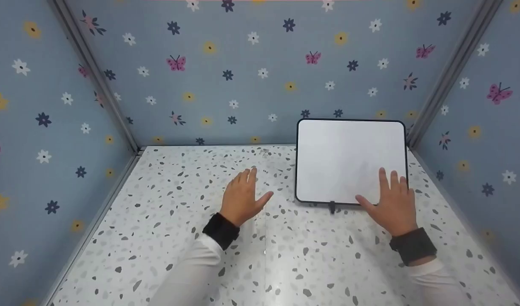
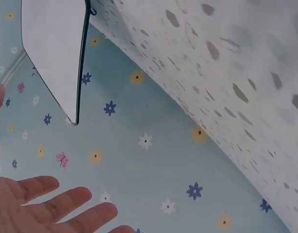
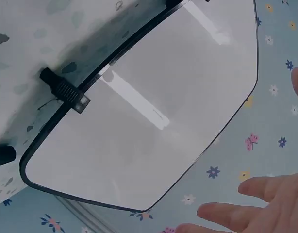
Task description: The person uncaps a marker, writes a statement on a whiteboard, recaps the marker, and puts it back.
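Note:
A small whiteboard (image 1: pixel 340 157) with a thin black frame stands tilted at the back right of the table. A black clip (image 1: pixel 332 207) sits at its lower edge; the right wrist view shows this ribbed clip (image 3: pixel 66 91) close up. My right hand (image 1: pixel 391 208) is held out with fingers spread, overlapping the board's lower right corner in the head view. In the right wrist view those fingers (image 3: pixel 226 213) are straight and hold nothing. To the left of the board, my left hand (image 1: pixel 242 199) hovers over the table, palm turned inward, thumb apart, holding nothing.
The speckled white tabletop (image 1: pixel 166 238) is enclosed by blue walls with flowers and butterflies, including the back wall (image 1: pixel 242 55). Grey metal posts (image 1: pixel 96 76) stand at the corners. A black rounded end piece (image 3: pixel 3 154) shows near the board in the right wrist view.

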The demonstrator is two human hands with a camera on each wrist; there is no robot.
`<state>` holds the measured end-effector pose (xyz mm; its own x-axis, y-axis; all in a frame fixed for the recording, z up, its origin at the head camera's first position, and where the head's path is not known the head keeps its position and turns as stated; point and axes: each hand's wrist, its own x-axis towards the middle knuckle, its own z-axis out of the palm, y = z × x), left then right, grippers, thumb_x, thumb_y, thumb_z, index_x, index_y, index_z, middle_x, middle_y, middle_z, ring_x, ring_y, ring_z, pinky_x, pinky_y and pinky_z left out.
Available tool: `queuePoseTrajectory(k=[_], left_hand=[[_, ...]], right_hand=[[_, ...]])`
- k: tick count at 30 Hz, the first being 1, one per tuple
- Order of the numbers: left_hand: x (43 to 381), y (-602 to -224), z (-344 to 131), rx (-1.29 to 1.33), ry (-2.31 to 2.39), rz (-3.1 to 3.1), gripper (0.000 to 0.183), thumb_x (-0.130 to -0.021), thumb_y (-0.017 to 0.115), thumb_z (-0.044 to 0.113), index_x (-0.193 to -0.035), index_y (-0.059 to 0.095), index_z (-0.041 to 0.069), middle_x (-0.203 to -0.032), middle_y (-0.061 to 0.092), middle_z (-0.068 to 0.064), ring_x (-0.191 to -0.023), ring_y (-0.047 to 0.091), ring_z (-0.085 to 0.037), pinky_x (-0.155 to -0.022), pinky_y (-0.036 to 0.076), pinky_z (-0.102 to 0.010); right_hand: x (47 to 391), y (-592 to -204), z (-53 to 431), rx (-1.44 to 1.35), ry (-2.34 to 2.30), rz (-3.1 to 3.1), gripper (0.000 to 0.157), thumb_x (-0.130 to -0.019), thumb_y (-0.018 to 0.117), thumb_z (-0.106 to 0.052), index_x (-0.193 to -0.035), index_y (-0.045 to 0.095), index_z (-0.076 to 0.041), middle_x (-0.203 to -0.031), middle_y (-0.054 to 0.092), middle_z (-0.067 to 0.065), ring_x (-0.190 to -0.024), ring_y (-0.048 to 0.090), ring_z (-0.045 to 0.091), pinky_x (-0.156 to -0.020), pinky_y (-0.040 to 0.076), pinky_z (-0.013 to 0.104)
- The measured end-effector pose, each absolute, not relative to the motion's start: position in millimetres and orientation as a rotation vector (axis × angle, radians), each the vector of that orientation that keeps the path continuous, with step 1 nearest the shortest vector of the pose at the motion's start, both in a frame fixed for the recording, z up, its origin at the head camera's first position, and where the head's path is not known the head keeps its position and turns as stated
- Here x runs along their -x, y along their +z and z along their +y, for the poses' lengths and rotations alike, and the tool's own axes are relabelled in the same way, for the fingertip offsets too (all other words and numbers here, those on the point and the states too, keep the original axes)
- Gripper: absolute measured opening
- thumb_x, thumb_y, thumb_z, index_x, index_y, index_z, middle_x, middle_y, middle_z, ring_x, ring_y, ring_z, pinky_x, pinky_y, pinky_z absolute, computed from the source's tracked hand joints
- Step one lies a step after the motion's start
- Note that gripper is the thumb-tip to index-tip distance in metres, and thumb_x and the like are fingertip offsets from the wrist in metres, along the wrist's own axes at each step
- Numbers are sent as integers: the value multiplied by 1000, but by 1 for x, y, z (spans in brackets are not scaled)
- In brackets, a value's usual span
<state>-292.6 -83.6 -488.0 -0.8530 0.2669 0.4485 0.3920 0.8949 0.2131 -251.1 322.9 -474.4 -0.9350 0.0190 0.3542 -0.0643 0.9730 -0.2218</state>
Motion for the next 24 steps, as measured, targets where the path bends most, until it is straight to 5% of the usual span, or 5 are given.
queuePoseTrajectory(k=[5,16,24], left_hand=[[308,-487,-61,479,-706,-2702,77,-103,71,50,-153,52,-6,-142,66,-28,-119,72,-44,-95,64,-55],[346,-497,-18,361,-1326,-2752,51,-103,74,34,-141,66,1,-131,74,-24,-119,73,-38,-102,60,-52],[363,-513,3,227,-1590,-2716,55,-103,74,31,-142,63,-5,-131,73,-25,-120,72,-39,-102,60,-51]], right_hand=[[264,-472,344,25,502,-2709,104,-97,77,-48,-166,27,11,-161,37,47,-147,39,65,-116,37,81],[293,-467,396,315,815,-2662,103,-99,79,-40,-167,21,11,-167,34,41,-152,37,60,-124,33,73],[310,-482,416,407,1008,-2598,98,-101,77,-38,-167,24,11,-157,45,45,-146,46,59,-119,41,72]])
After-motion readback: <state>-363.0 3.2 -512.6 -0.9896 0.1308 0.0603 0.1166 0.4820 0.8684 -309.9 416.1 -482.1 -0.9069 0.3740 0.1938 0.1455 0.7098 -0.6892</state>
